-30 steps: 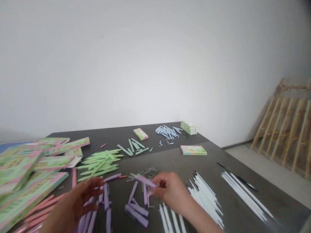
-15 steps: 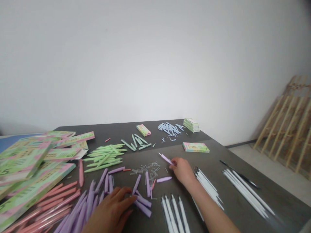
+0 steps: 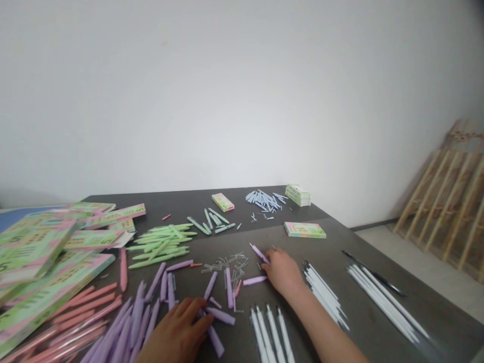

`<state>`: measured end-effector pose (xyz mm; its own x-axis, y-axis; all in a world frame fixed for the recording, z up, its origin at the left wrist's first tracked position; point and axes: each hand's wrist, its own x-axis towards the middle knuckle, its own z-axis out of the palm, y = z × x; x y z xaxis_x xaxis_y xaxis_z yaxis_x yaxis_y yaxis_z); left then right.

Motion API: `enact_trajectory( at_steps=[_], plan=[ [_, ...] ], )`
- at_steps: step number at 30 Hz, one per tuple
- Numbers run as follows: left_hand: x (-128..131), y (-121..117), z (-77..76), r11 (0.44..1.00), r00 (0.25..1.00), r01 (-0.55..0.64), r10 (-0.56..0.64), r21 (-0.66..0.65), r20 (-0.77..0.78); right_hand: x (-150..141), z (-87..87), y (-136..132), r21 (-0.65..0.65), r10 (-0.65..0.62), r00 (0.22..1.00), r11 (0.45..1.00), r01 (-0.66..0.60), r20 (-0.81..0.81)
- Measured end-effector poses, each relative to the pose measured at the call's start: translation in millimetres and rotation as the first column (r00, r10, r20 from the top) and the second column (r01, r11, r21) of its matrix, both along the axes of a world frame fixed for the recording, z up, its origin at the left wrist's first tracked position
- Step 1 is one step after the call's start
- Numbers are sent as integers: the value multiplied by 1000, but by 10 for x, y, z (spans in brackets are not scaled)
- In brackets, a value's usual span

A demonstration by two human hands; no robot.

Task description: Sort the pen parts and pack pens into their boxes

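Note:
My right hand (image 3: pixel 280 269) is closed on a slim purple pen part (image 3: pixel 260 253) with a thin pale tip, held low over the table's middle. A short purple pen piece (image 3: pixel 254 280) lies just below its fingers, beside a scatter of small springs (image 3: pixel 236 264). My left hand (image 3: pixel 184 325) rests among loose purple tubes, its thumb and forefinger curled round the upper end of a purple pen barrel (image 3: pixel 215 342). Another purple barrel (image 3: pixel 221 316) touches its fingertips. To its left is a pile of purple pen barrels (image 3: pixel 126 327).
Pink pens (image 3: pixel 85 312) and printed cartons (image 3: pixel 49 252) cover the left side. Green pens (image 3: pixel 164 242), teal pieces (image 3: pixel 212 222) and blue pieces (image 3: pixel 263 200) lie further back. White refills (image 3: pixel 270 333) are at front, more white refills (image 3: pixel 325 292) to the right. A carton (image 3: pixel 304 230) stands behind.
My left hand moved right from the purple pile to the loose tubes, and one barrel there has turned. My right hand moved right and away, then stayed; a short purple piece now lies beside the springs.

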<state>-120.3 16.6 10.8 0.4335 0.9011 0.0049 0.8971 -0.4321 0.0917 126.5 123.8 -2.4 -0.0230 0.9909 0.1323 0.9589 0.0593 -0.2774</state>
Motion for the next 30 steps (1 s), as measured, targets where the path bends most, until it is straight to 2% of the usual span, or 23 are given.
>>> enact_trajectory(
  at_steps=[6, 11, 16, 19, 25, 30],
  plan=[
    [-28, 28, -27, 998, 999, -4, 2, 55, 35, 57, 127, 10, 62, 35, 996, 998, -30, -80],
    [-147, 66, -1, 986, 992, -13, -8, 167, 126, 30, 258, -49, 78, 169, 971, 984, -157, -172],
    [-459, 200, 16, 916, 979, -136, 66, 378, 193, -35, 268, -173, 4, 294, 934, 954, -299, -205],
    [-600, 249, 31, 880, 976, -174, 96, 443, 194, -76, 217, -223, -39, 336, 922, 936, -350, -194],
    [-594, 245, 49, 852, 980, -163, 81, 498, 181, -187, 108, -284, -77, 345, 928, 930, -358, -143],
    [-617, 279, -12, 842, 981, -156, 69, 517, 184, -79, 205, -224, -77, 284, 942, 951, -301, -179]
  ],
)
